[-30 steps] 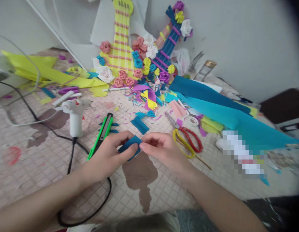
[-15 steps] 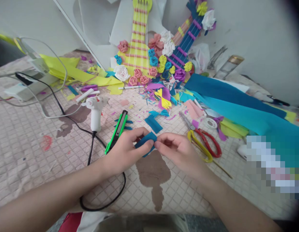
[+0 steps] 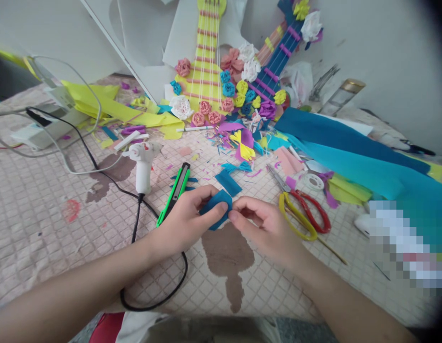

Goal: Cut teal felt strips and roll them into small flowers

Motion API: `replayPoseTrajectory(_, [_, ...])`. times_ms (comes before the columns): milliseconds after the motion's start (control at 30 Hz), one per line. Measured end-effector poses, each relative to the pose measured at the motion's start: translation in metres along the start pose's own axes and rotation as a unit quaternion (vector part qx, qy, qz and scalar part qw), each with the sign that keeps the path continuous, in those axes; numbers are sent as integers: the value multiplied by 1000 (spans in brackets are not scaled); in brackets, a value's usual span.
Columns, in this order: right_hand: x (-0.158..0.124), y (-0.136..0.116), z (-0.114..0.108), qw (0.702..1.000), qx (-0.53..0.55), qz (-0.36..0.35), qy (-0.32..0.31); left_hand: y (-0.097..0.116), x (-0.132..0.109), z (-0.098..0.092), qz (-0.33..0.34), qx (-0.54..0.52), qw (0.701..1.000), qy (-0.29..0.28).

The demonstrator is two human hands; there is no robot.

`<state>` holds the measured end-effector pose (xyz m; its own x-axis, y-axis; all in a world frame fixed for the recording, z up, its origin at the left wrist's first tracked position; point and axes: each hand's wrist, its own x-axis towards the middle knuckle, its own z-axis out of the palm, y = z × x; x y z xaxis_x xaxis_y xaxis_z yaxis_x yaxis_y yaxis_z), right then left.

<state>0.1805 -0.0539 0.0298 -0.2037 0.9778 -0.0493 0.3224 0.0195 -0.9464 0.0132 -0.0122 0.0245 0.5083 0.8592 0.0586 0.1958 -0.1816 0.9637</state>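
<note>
A small piece of blue crepe paper (image 3: pixel 217 199) is pinched between the thumb and fingers of my left hand (image 3: pixel 190 212), just above the table. My right hand (image 3: pixel 262 220) has its thumb and forefinger closed at the right edge of that piece. Beyond my hands lies another blue paper strip (image 3: pixel 228 184) with a gathered end. A green utility knife (image 3: pixel 174 193) rests beside my left hand. Scissors (image 3: pixel 306 209) with one yellow and one red handle lie to the right of my right hand.
A white glue gun (image 3: pixel 144 166) stands at left, its black cord looping toward me. Paper-flower-covered guitars in yellow (image 3: pixel 206 88) and blue (image 3: pixel 269 78) lean at the back. Large blue crepe sheets (image 3: pixel 353 157), a tape roll (image 3: pixel 313 181) and colourful scraps lie around.
The blue paper in my left hand has turned a little and now shows a broader face. My hands stay in nearly the same place, and the view has shifted slightly.
</note>
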Motion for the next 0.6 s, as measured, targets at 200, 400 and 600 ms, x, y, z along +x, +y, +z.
replayPoseTrajectory(200, [3, -1, -1, 998, 54, 7, 24, 0, -1, 2, -9, -38, 999, -20])
replayPoseTrajectory(400, [2, -1, -5, 993, 112, 30, -31, 4, -3, 3, 8, -130, 991, -31])
replayPoseTrajectory(600, [4, 1, -5, 992, 114, 46, -30, 3, -3, 4, 11, -143, 990, -19])
